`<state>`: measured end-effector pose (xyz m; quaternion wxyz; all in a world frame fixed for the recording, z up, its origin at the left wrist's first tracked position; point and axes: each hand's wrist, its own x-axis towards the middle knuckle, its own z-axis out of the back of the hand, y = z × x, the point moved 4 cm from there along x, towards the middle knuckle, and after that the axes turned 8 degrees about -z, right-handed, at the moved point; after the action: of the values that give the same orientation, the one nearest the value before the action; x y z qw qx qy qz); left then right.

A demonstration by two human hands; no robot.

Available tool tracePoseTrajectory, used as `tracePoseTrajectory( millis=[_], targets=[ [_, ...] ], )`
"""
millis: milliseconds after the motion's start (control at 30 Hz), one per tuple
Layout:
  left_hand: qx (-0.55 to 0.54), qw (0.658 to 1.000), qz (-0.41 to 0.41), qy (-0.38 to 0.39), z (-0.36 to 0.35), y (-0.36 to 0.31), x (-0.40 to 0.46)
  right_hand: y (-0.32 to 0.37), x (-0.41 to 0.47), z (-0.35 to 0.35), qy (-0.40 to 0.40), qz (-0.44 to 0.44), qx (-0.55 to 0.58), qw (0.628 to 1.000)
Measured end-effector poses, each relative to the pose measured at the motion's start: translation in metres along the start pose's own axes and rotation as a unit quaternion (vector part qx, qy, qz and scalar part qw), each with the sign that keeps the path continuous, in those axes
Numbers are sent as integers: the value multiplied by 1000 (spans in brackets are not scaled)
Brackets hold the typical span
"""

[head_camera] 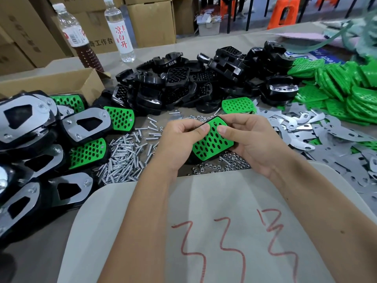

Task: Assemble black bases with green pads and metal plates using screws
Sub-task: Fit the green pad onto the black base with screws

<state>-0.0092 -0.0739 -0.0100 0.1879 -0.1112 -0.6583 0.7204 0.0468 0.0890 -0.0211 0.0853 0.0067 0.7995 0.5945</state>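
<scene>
Both hands hold one black base with a perforated green pad (212,142) on top, just above the table's near edge. My left hand (179,137) grips its upper left edge, thumb on the pad. My right hand (248,139) curls round its right side with the thumb pressing the pad. Loose silver screws (124,158) lie in a heap to the left, small nuts (228,163) under the part. Bare black bases (195,82) are piled behind, green pads (346,90) at the right, metal plates (318,135) right of my hands.
Finished assemblies (51,135) with plates and green pads are stacked at the left. A cardboard box (55,82) and two bottles (120,31) stand at the back left. A single green pad (238,105) lies behind my hands. A white sheet (224,221) with red marks covers the near edge.
</scene>
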Motion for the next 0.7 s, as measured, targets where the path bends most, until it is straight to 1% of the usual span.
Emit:
tracePoseTrajectory(
  millis=[67, 100, 167, 233, 300, 367, 433, 533, 633, 700],
  targets=[
    [41, 999, -22, 20, 5, -4, 1, 1, -1, -1, 14, 11, -4, 1000],
    [40, 998, -27, 30, 6, -5, 1, 2, -1, -2, 23, 19, -8, 1000],
    [0, 999, -24, 34, 5, -5, -1, 5, -2, -6, 44, 28, -8, 999],
    [-66, 998, -10, 19, -1, -5, -3, 6, -2, -12, 62, 26, 15, 998],
    [-126, 992, 1, 2, -9, -5, -4, 6, -1, -16, 51, 24, 50, 997],
    [-166, 986, 1, -10, -14, -5, -5, 5, -1, -17, 24, 14, 92, 995],
    [-162, 987, -10, -21, -15, -5, -3, 4, 0, -14, 9, -6, 122, 992],
    [-129, 991, -23, -30, -9, -3, -1, 3, 1, -9, 27, -28, 107, 993],
    [-181, 983, -12, 8, -6, -5, -3, 4, -1, -9, 63, -21, 113, 991],
    [-192, 981, -14, 14, -7, -6, -4, 6, -1, -10, 69, -11, 114, 991]
  ],
)
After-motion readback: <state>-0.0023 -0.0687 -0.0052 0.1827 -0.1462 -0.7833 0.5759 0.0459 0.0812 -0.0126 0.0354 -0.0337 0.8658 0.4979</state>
